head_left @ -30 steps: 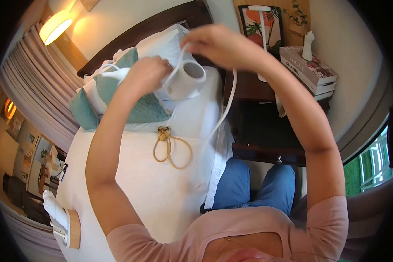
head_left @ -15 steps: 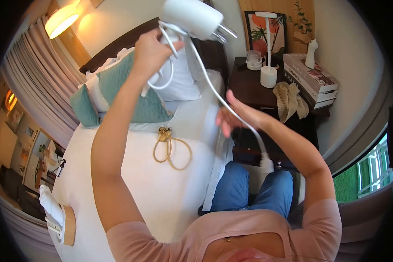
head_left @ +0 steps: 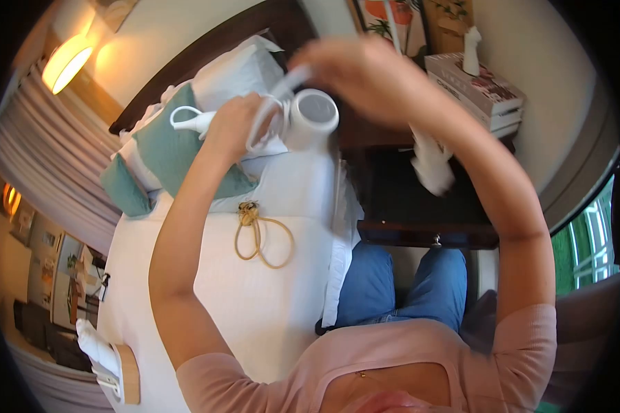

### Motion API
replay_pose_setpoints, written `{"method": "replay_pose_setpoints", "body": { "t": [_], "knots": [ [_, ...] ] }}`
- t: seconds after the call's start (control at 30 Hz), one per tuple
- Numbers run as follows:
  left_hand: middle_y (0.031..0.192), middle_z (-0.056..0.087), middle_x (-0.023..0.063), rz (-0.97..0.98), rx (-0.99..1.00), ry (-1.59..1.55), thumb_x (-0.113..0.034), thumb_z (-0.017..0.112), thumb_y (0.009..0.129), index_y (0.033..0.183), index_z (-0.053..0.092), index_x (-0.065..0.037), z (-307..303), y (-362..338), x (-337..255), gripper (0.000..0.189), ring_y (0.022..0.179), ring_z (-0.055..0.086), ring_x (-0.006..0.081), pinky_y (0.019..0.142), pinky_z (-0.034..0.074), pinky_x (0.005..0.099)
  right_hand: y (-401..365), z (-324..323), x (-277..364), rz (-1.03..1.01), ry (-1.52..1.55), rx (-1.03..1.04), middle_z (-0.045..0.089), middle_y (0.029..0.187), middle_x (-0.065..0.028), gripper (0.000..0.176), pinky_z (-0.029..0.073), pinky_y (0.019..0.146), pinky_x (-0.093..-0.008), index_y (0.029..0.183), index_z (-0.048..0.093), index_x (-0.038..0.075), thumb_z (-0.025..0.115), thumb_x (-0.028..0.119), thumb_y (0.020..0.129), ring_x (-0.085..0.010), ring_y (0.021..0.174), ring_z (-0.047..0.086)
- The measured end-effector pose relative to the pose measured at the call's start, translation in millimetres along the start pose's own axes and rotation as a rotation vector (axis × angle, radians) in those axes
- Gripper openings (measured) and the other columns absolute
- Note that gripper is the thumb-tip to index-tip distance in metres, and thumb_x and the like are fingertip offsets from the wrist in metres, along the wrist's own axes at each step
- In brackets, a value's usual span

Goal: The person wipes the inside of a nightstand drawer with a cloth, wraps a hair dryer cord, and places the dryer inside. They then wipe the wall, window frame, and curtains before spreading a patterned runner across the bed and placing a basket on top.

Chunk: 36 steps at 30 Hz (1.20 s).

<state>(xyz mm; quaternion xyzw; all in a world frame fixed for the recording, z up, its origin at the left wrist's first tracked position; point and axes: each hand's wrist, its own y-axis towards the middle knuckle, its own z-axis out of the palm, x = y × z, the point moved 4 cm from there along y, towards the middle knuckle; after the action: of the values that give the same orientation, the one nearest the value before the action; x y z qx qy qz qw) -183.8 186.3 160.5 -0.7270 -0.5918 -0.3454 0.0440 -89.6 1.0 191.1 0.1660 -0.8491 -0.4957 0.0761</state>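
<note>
My left hand (head_left: 238,127) is closed around the handle of a white hair dryer (head_left: 317,134), held above the bed. The dryer's round end faces up toward me, and a hanging loop (head_left: 179,117) sticks out at the handle's lower end. White cord (head_left: 293,81) is looped around the handle by my left fingers. Raised to the right of the dryer, my right hand (head_left: 344,69) is blurred but closed on the cord, which stretches from the handle to it. Beneath my right forearm dangles the white plug end (head_left: 432,165), also smeared by motion.
A tan looped cord (head_left: 255,220) lies on the white bed (head_left: 207,296), near teal pillows (head_left: 165,148). At right stands a dark nightstand with a drawer (head_left: 427,234) pulled out and stacked books (head_left: 482,89) on top. A wooden holder (head_left: 127,375) sits at the bed's lower left.
My right hand has risen from beside the cord to above the nightstand, pulling the cord up. My left hand has lowered and turned the hair dryer so its round end faces me.
</note>
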Motion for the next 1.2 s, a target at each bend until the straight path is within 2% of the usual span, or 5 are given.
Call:
{"method": "replay_pose_setpoints", "body": {
  "t": [0.17,0.33,0.53,0.93,1.2],
  "knots": [
    [0.086,0.063,0.0112,0.116,-0.33,-0.435,-0.006,0.075,0.053,0.087,0.058,-0.005,-21.5,-4.7,-45.7,0.038,0.083,0.061,0.0296,0.071,0.05,0.038,-15.9,29.0,-81.9,0.491,0.065,0.233,0.065,0.089,-0.0121,0.034,0.049,0.071,-0.0353,0.12,0.056,0.017,0.053,0.031,0.089,-0.0285,0.077,0.062],
    [0.083,0.065,0.0082,-0.39,-0.475,-0.861,-0.015,0.081,0.06,0.092,0.058,-0.001,-23.8,1.4,-35.8,0.041,0.076,0.061,0.0124,0.068,0.049,0.0267,-105.2,106.0,-86.8,0.284,0.07,0.382,0.064,0.089,-0.0197,0.033,0.05,0.073,-0.0402,0.111,0.055,0.005,0.053,0.029,0.087,-0.036,0.081,0.062],
    [0.083,0.064,0.0072,-0.856,-0.277,-1.331,-0.009,0.071,0.072,0.093,0.06,0.003,15.0,8.5,-2.5,0.026,0.07,0.059,0.0119,0.061,0.047,0.0251,-118.7,91.7,-7.7,0.827,0.464,0.543,0.06,0.076,-0.02,0.033,0.047,0.061,-0.0409,0.109,0.044,0.0,0.055,0.014,0.082,-0.035,0.068,0.06],
    [0.077,0.063,0.0177,-0.009,0.409,-0.612,-0.019,0.074,0.061,0.086,0.066,-0.004,57.2,53.5,-101.6,0.031,0.07,0.061,0.0324,0.064,0.047,0.037,-103.2,0.7,-17.4,0.037,-0.355,0.413,0.056,0.081,-0.0037,0.016,0.041,0.072,-0.0333,0.082,0.062,0.009,0.066,0.017,0.069,-0.023,0.081,0.053],
    [0.081,0.066,0.0144,0.204,0.339,-1.278,-0.02,0.078,0.058,0.092,0.066,-0.004,133.5,88.4,-187.7,0.04,0.074,0.063,0.0261,0.069,0.048,0.0315,-225.7,-3.1,-81.1,0.912,0.344,0.634,0.061,0.099,-0.0074,0.03,0.044,0.082,-0.0297,0.111,0.063,0.009,0.057,0.025,0.086,-0.0185,0.092,0.058]
  ]
}}
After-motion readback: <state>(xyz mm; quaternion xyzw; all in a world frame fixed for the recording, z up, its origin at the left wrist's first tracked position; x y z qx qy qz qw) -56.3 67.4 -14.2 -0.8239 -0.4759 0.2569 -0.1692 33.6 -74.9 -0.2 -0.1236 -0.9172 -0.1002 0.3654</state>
